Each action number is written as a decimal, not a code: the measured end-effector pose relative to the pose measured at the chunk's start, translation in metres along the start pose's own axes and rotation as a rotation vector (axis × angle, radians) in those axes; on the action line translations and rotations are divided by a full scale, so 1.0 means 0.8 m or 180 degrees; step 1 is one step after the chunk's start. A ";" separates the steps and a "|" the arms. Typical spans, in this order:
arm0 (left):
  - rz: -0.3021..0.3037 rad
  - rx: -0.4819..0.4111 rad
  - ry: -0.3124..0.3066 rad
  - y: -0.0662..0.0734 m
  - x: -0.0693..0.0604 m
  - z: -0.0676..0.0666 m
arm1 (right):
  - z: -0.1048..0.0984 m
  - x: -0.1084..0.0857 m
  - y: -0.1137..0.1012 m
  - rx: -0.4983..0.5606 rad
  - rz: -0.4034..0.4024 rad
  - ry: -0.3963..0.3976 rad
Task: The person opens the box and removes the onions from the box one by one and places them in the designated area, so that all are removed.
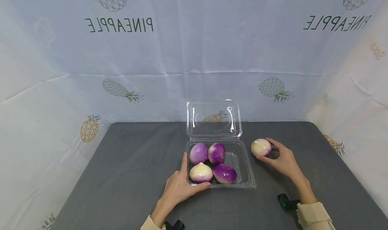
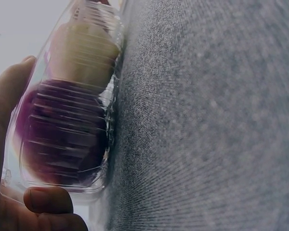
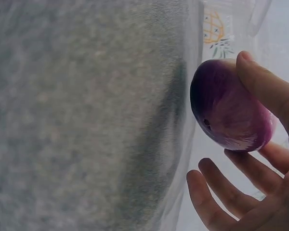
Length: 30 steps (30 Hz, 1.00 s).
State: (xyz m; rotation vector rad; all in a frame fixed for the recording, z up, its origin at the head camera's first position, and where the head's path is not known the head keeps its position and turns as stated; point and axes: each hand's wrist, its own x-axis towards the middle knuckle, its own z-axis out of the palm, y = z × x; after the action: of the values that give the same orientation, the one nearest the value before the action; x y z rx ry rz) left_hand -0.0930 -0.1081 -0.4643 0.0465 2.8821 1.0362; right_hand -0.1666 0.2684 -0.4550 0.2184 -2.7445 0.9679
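A clear plastic box [image 1: 247, 171] with its lid [image 1: 213, 130] raised stands mid-table, holding several purple-and-white onions, among them one at front left [image 1: 201, 173] and one at front right [image 1: 225, 173]. My left hand [image 1: 179, 186] grips the box's front left corner, thumb along the front wall and a finger up the left side; its fingers curl at the box's end in the left wrist view. To the right of the box, my right hand [image 1: 283, 159] pinches another onion [image 1: 261, 147] between thumb and fingers. In the right wrist view this onion [image 3: 229, 106] shows its purple side, the other fingers spread.
Behind the grey table [image 1: 136, 156] hangs a pale cloth [image 1: 182, 55] with pineapple prints, the raised lid close in front of it. Dark straps sit at both wrists, the right one [image 1: 288, 202] near the sleeve [image 1: 313, 215].
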 end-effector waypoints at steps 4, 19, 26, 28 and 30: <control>-0.0002 0.0012 0.0008 0.000 0.000 0.000 | 0.002 0.000 0.005 0.0001 0.0090 -0.0069; 0.0028 0.0014 0.0033 0.000 0.000 0.000 | 0.002 -0.003 0.017 -0.0042 0.0174 -0.0172; 0.0031 0.0015 0.0042 0.000 0.000 0.001 | 0.001 -0.004 0.020 -0.0081 0.0185 -0.0214; 0.0037 0.0008 0.0048 -0.001 0.000 0.001 | 0.001 -0.004 0.020 -0.0112 0.0208 -0.0245; 0.0036 0.0009 0.0047 0.000 0.000 0.001 | 0.000 -0.004 0.020 -0.0135 0.0233 -0.0274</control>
State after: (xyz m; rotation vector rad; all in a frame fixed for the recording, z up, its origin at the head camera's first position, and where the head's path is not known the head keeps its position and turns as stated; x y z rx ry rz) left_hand -0.0929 -0.1080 -0.4650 0.0557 2.8999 1.0389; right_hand -0.1669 0.2807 -0.4657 0.1571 -2.8667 0.9382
